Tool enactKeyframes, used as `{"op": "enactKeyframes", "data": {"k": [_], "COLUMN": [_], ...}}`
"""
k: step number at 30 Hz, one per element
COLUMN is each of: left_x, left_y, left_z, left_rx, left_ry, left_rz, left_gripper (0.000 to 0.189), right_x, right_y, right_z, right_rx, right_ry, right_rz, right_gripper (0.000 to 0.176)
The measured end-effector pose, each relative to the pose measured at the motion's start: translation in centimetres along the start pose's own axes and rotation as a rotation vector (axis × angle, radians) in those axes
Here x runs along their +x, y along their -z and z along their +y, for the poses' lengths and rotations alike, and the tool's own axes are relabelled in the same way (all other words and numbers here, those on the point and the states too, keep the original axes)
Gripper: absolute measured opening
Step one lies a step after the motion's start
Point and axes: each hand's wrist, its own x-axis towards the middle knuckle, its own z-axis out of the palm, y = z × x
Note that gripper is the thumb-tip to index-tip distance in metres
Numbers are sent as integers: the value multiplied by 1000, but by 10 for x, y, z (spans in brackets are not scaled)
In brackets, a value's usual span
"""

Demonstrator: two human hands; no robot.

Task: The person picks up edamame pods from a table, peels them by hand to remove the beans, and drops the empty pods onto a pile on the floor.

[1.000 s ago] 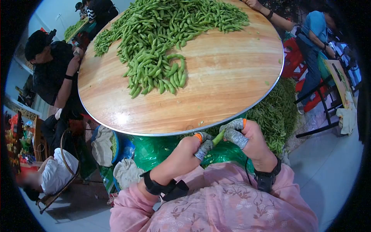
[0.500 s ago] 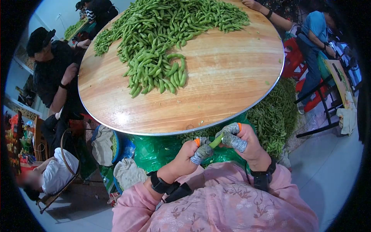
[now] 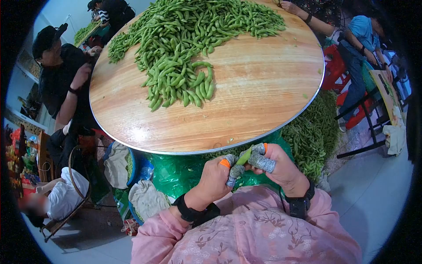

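Observation:
A single green soybean pod [image 3: 244, 156] is pinched between my two hands, just below the near edge of the round table. My left hand [image 3: 217, 175] grips its lower end, with grey knitted covers and a bit of orange on the fingers. At the upper end my right hand [image 3: 281, 169] is closed on the pod, its fingertips wrapped in the same grey and orange. Beneath both hands lies green plastic sheeting [image 3: 173, 172]. A large heap of whole pods [image 3: 184, 48] covers the far part of the wooden table [image 3: 246, 97].
Many pods are piled on the floor [image 3: 314, 132] to the right. Cloth-covered tubs [image 3: 118, 165] stand at the left below the table. One person in black [image 3: 66, 83] sits at the table's left; another person's arm [image 3: 314, 22] reaches its far right. Red stools [image 3: 336, 70] stand beyond.
My left hand has moved slightly up and right and turned more upright. My right hand has shifted a little left and down. The pod is still held between them.

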Motion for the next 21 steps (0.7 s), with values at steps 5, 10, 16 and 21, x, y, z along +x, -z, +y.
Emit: {"op": "enactKeyframes", "data": {"k": [5, 10, 16, 21], "left_x": [0, -6, 3, 2], "left_y": [0, -7, 5, 3], "left_z": [1, -7, 6, 4], "left_rx": [-523, -939, -362, -595], "left_ry": [111, 457, 267, 236], "left_rz": [36, -7, -10, 7], "left_gripper": [12, 16, 24, 15], "right_x": [4, 11, 6, 11], "right_y": [-12, -4, -2, -3], "right_z": [5, 18, 9, 16], "right_rx": [-21, -143, -73, -182], "right_ry": [126, 324, 129, 298], "right_rz": [56, 71, 37, 49], "right_gripper": [17, 17, 16, 18]}}
